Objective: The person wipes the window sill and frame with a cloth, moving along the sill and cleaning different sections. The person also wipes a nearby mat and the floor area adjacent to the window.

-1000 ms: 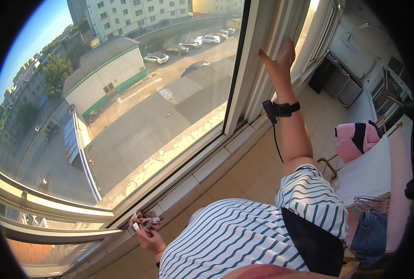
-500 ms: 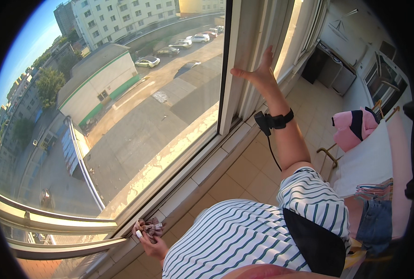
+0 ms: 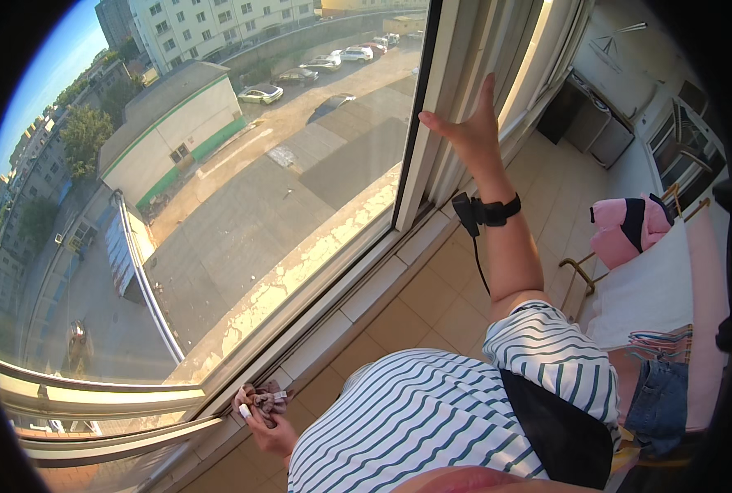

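Note:
My right hand (image 3: 471,140) is raised against the white window sash (image 3: 431,123), thumb and fingers stretched apart; the fingers' far ends lie partly behind the hand. A black strap with a small box and cable (image 3: 489,212) wraps that wrist. Low on the left, my left hand (image 3: 271,431) grips a crumpled brownish-pink cloth (image 3: 263,400) beside the lower window frame. Something small and white shows at its fingers. The large glass pane (image 3: 300,189) fills the space between the two hands.
A tiled sill (image 3: 353,304) runs below the window, beside a beige tiled floor (image 3: 419,316). On the right stands a drying rack with a pink garment (image 3: 629,226), a white cloth (image 3: 641,283) and denim shorts (image 3: 658,403). A dark-topped cabinet (image 3: 584,119) is farther back.
The window sash's edge has shifted right, and my right hand has moved right with it, still spread. My left hand stays by the lower frame with the cloth.

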`<control>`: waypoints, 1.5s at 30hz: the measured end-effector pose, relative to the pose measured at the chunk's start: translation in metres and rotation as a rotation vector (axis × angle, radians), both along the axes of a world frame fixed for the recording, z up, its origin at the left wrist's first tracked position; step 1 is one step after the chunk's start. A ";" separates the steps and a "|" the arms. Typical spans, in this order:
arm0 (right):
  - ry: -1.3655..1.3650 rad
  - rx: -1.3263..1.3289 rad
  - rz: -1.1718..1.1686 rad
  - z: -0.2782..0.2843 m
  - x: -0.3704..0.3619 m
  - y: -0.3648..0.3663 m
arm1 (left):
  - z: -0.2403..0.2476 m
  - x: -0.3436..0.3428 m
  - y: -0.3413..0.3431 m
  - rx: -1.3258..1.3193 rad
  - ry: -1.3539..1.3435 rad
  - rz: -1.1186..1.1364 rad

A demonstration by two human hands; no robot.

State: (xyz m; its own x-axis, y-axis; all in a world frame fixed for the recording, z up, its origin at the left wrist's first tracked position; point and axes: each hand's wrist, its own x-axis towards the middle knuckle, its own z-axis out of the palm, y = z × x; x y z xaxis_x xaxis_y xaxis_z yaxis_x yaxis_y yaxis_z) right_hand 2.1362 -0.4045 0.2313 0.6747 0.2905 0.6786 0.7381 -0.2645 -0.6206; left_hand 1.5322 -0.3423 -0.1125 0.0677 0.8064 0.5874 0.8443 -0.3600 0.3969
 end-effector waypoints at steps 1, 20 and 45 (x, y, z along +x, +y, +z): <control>0.008 0.022 -0.007 -0.001 0.000 -0.001 | 0.000 0.000 0.000 0.006 0.010 -0.009; 0.138 0.269 0.078 -0.003 0.040 -0.021 | 0.007 0.005 -0.001 -0.016 -0.030 -0.019; 1.174 -0.189 1.797 -0.177 -0.485 0.094 | 0.136 -0.029 -0.007 0.308 -0.515 -0.366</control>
State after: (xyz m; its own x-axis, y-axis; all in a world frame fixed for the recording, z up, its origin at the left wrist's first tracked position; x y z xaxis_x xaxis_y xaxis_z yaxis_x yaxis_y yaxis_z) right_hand 1.6511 -0.3106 0.0544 -0.3557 0.9210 0.1585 -0.4061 0.0004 -0.9138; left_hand 1.5037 -0.3491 0.0238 -0.0451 0.5770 0.8155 0.3790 -0.7454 0.5484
